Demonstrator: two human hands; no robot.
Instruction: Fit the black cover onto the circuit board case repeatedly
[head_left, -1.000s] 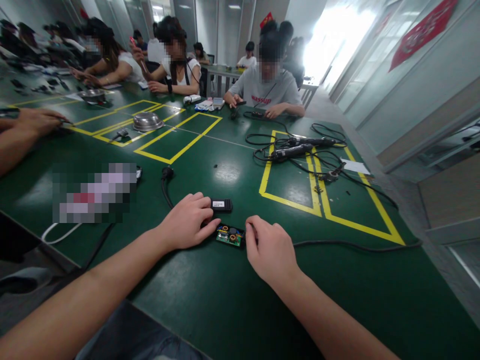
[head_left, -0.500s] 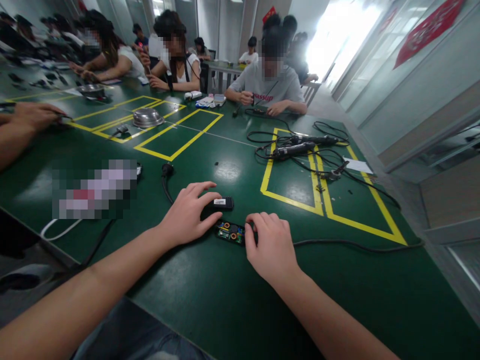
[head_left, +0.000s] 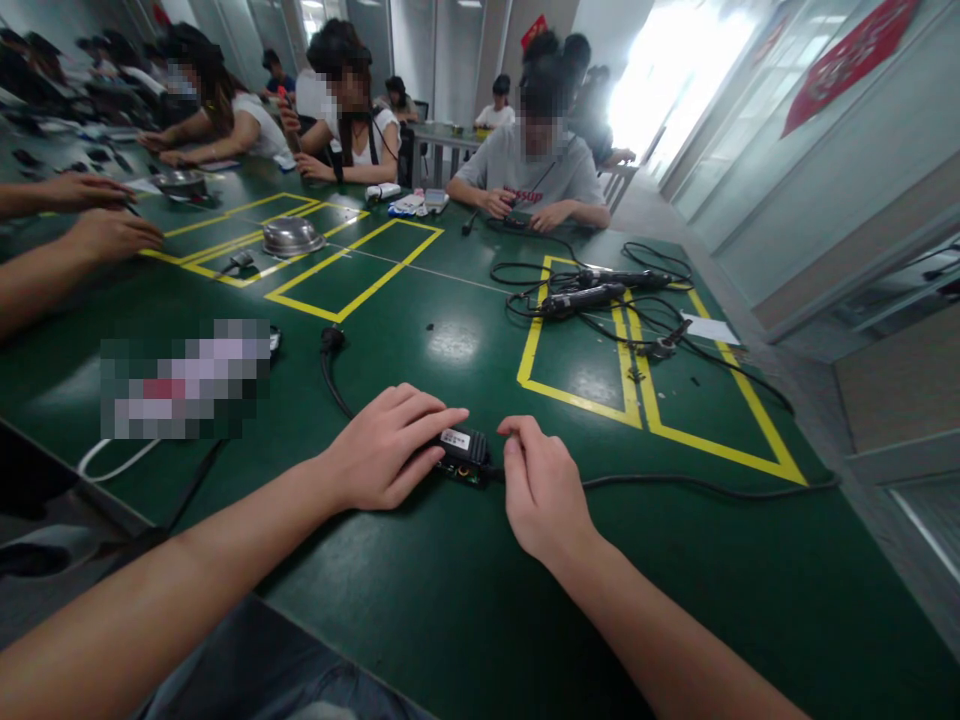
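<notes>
My left hand [head_left: 390, 445] is wrapped over a black ribbed cover with a white label [head_left: 456, 440], its fingers along the cover's left part. Under the cover's near edge shows the open black housing with a circuit board [head_left: 465, 474], lying on the green table. My right hand [head_left: 544, 485] is just right of the housing, fingers curled, near the black cable [head_left: 660, 481] that runs off to the right. Whether its fingertips pinch the cable is hidden.
A black plug [head_left: 332, 340] lies beyond my left hand. Black electric screwdrivers [head_left: 592, 298] with tangled cables are at the back right, inside yellow tape. A metal bowl [head_left: 291, 237] stands farther back. Another person's hands [head_left: 112, 235] are at the left; people sit across the table.
My left hand has brought the labelled cover nearer and over the circuit board housing. My right hand has shifted slightly right, off the housing's end. At the left, another person's hands have moved.
</notes>
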